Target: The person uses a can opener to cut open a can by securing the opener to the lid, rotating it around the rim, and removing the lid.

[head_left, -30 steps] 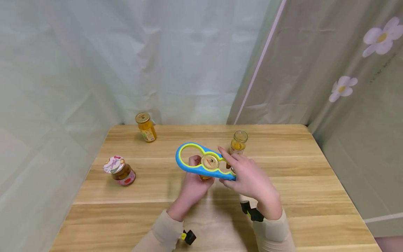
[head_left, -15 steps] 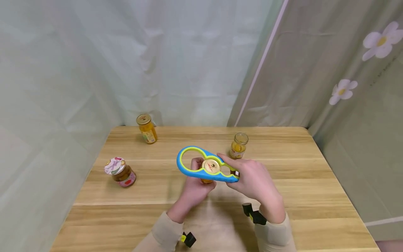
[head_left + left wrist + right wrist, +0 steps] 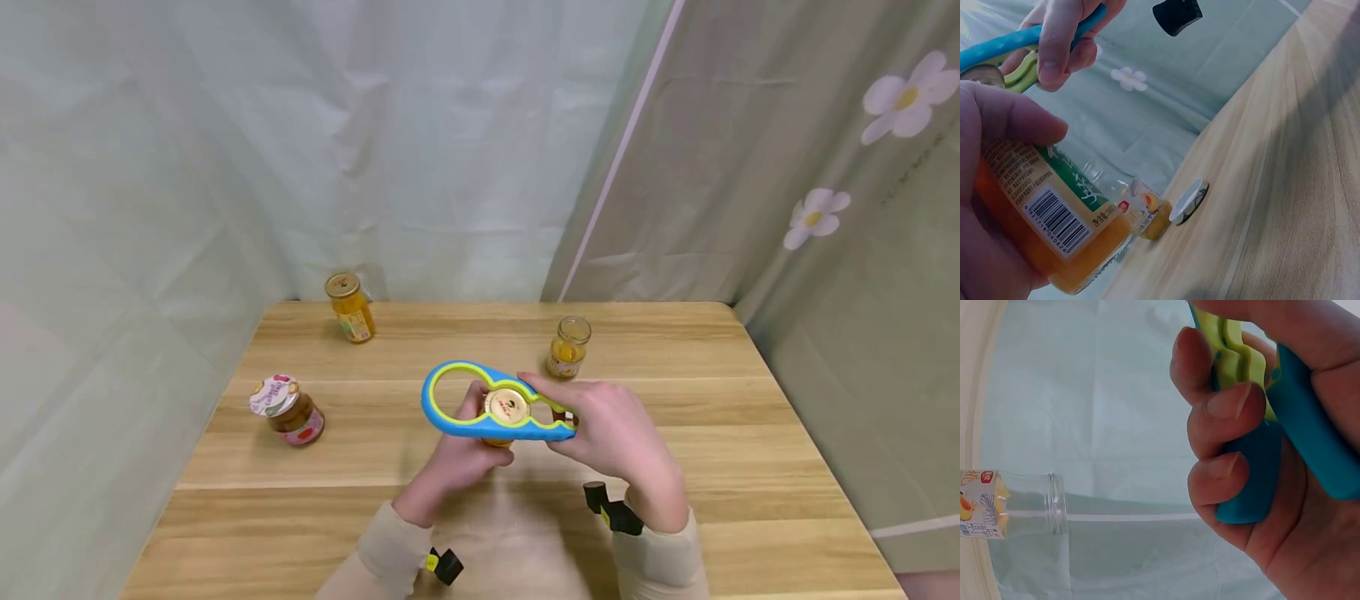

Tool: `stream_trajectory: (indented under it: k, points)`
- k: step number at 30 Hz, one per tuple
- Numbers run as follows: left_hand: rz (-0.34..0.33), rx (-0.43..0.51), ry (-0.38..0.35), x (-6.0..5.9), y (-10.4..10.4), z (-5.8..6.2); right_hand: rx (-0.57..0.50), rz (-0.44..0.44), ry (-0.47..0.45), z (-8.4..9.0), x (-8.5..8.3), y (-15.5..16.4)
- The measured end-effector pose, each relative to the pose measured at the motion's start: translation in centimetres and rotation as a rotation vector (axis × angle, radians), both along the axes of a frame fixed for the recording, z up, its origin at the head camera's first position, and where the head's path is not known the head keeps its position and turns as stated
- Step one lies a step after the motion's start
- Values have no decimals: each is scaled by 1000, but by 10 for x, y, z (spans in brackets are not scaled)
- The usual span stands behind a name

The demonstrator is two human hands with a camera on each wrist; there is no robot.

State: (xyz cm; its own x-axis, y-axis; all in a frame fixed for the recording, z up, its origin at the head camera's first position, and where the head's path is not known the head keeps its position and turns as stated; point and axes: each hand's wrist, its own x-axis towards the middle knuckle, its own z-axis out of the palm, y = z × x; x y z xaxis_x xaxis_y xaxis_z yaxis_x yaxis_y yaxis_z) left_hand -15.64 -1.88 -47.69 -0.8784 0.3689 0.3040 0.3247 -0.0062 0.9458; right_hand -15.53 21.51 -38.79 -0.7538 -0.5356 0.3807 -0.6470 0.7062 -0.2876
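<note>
My left hand [image 3: 457,454] holds a glass jar [image 3: 1054,219] with a gold lid [image 3: 507,406]. Amber contents and a barcode label show in the left wrist view. Around that lid sits a blue and lime-green jar opener [image 3: 450,427], its rings facing up. At the handle end my right hand [image 3: 611,425] grips the opener; the right wrist view shows fingers curled round both handles [image 3: 1250,481]. Behind the right hand stands a lidless glass jar [image 3: 567,354] of yellow fruit. Its neighbour on the table is a loose lid [image 3: 1189,201], mostly hidden in the head view.
A gold-lidded jar [image 3: 351,312] of orange contents stands at the back left of the wooden table [image 3: 720,417]. Closer in on the left is a brown jar [image 3: 300,418] with a patterned pale lid. Curtains [image 3: 450,167] hang behind and beside the table.
The opener has swung to lie more level and dropped slightly lower in the head view, still round the gold lid. My right hand has shifted a little right and towards me.
</note>
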Motion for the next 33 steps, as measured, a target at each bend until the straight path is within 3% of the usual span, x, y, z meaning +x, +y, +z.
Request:
stream_trajectory:
  k: [8,14,20,29,33]
  points:
    - [-93,-39,59,-1,-6,1,-19,39,-17,3,0,5]
    - [-120,-104,-30,3,-10,-4,-69,78,-13,0,5,8]
    - [-102,-54,-151,4,-9,-5,-121,59,6,0,8,16]
    - [-42,-54,-134,-5,-10,-7,-221,-19,65,8,9,47]
    - [-47,19,-154,-11,-12,-8,-232,-67,86,11,11,61]
